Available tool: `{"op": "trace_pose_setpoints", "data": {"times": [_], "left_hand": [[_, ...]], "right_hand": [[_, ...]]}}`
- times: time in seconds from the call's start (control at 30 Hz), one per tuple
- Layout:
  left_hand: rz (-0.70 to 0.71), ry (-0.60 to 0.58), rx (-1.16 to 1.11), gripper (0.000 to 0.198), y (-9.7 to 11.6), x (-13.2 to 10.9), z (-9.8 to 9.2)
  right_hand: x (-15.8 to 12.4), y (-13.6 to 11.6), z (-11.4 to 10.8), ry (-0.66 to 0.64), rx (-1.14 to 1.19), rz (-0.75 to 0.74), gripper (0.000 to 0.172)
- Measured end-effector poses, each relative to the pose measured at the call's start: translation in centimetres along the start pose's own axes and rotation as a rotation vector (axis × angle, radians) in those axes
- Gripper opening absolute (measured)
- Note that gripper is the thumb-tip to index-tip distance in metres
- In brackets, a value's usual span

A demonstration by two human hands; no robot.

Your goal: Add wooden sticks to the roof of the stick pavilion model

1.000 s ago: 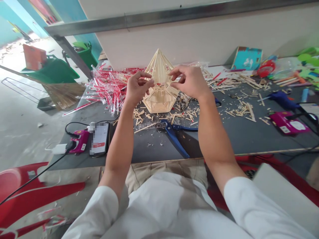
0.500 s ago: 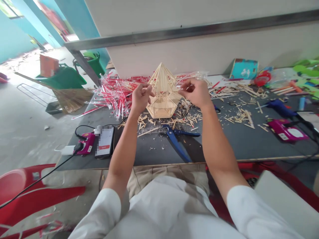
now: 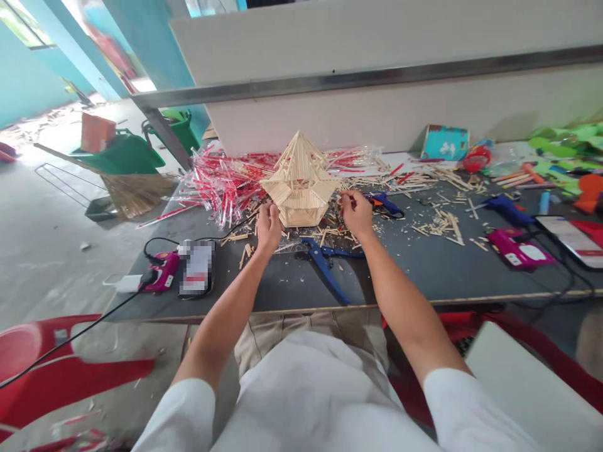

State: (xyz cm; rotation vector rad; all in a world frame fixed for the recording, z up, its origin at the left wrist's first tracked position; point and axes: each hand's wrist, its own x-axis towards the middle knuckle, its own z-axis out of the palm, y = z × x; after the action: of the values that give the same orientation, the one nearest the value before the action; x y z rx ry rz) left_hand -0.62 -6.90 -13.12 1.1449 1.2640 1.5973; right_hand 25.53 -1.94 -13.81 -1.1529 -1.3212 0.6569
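Observation:
A pagoda-shaped frame of glued wooden sticks (image 3: 300,182) stands on the dark grey tabletop (image 3: 414,282), with a pointed top and a wider hexagonal lower part. My left hand (image 3: 269,229) rests at its front left, fingers apart and very close to its base, holding nothing. My right hand (image 3: 357,215) is to the right of the frame, low over scattered stick pieces (image 3: 351,229). Its fingertips are pinched together, and no held piece can be seen.
Behind the frame lies a heap of red-and-white straws (image 3: 221,182). Blue pliers (image 3: 325,263) lie in front of it. A blurred phone (image 3: 196,267) and a pink glue gun (image 3: 162,271) sit at left; a blue glue gun (image 3: 506,210) sits at right.
Both hands have dropped from the sides of the frame's upper part to table level, and the right hand has drawn its fingers together. The view has shifted slightly.

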Motion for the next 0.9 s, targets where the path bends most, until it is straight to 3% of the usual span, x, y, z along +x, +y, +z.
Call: {"op": "trace_pose_setpoints", "data": {"times": [0.23,0.4,0.5,0.73,0.9], "left_hand": [[-0.049,-0.036,-0.134,0.050,-0.4,-0.3,0.9],[-0.247,-0.149,-0.341,0.054,-0.5,0.3,0.7],[-0.303,-0.188,-0.390,0.061,-0.4,0.5,0.5],[-0.388,-0.255,-0.456,0.057,0.5,0.5,0.3],[-0.405,-0.271,-0.451,0.055,0.8,0.2,0.5]], "right_hand": [[-1.8,-1.2,3.6,-0.183,0.416,0.294,0.060],[-2.2,-2.3,4.1,-0.186,0.618,0.461,0.064],[-2.1,-2.6,3.9,-0.203,0.681,0.546,0.058],[-1.8,-3.3,2.6,-0.271,0.763,0.647,0.026],[-1.3,-3.6,1.9,-0.278,0.790,0.727,0.020]]}}
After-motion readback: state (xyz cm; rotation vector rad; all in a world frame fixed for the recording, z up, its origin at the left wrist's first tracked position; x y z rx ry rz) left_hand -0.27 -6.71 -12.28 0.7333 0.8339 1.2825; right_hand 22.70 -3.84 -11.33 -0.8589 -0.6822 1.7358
